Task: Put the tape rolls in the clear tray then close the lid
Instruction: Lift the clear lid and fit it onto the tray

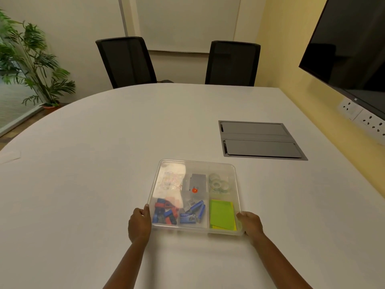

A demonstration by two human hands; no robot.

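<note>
Your left hand (139, 224) grips the clear tray (195, 231) at its near-left corner, fingers curled over the rim; your right hand (251, 224) clamps the near-right corner the same way. The tray sits flat on the white table (104, 153), lid (198, 164) on and covering it. The tape rolls (219, 184) are inside, in the far-right compartment, above the green notes (221, 214). Blue staple boxes (192, 211) lie in the near-middle compartment.

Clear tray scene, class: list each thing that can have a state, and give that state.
Clear tray: lid on, gripped at both near corners.
Tape rolls: inside, far right compartment.
Left hand: gripping tray.
Right hand: gripping tray.
Table hatch: flaps shut.
Wall screen: dark.
</note>
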